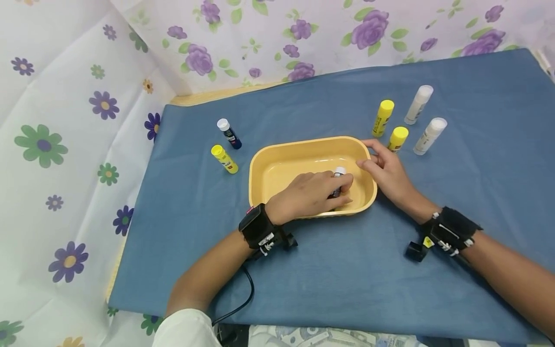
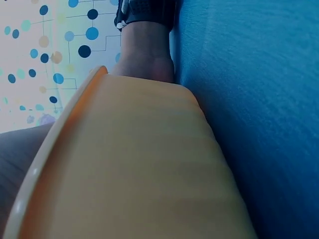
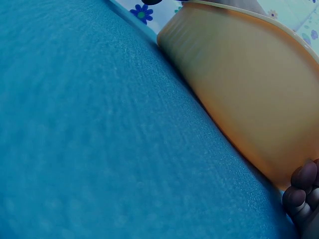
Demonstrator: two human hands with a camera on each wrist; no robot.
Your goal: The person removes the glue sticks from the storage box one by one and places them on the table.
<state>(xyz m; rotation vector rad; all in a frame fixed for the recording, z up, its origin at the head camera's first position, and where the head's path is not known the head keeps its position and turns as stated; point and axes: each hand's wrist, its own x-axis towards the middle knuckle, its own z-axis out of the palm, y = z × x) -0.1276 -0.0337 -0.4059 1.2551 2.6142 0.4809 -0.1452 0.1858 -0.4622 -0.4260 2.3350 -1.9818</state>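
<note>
A yellow plastic basin [image 1: 286, 156] sits on the blue-covered table. My left hand [image 1: 310, 193] reaches over its near rim and grips a dark glue stick with a white cap [image 1: 339, 170], held inside at the right part. At the right end, my right hand [image 1: 388, 176] holds the rim, thumb over the inner side and fingers outside. The left wrist view is mostly filled by the basin's outer wall [image 2: 144, 159], which hides the left fingers. Fingertips [image 3: 304, 177] of the right hand show against the basin's wall [image 3: 249, 84] in the right wrist view.
Left of the basin stand a dark blue glue stick [image 1: 230, 134] with a white cap and a yellow one [image 1: 225, 159]. Beyond my right hand are two yellow glue sticks [image 1: 382, 119] [image 1: 397, 139] and two white ones [image 1: 418, 104] [image 1: 429, 136]. Flowered cloth [image 1: 260, 38] hangs behind.
</note>
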